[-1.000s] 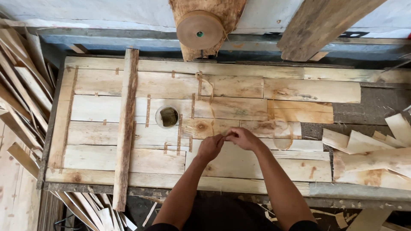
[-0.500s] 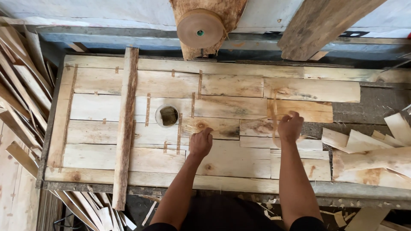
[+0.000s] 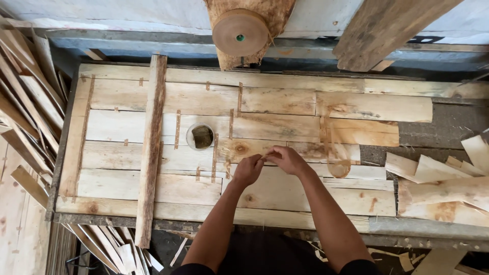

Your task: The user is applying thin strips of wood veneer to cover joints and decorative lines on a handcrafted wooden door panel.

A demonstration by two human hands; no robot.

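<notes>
Head view looked straight down on a long wooden surface covered with thin veneer sheets laid side by side, joined at several seams by short brown tape strips.

Left hand and right hand met over the middle of the sheets, fingertips touching or nearly so. Both sets of fingers were pinched together on something small and thin between them, probably a piece of tape; it was too small to tell for certain. Both forearms came up from the bottom edge of the picture.

A round hole in the sheets lay just left of the hands, with tape strips on either side of it. A rough narrow batten lay across the sheets from far edge to near edge, well left of the hands. A curled loop of tape sat on the sheets to the right of the right hand.

A roll of brown tape hung on a block at the far side, above the surface's middle. A heavy plank leaned in at the upper right. Loose veneer offcuts were piled off the right end, and more strips stood stacked along the left.
</notes>
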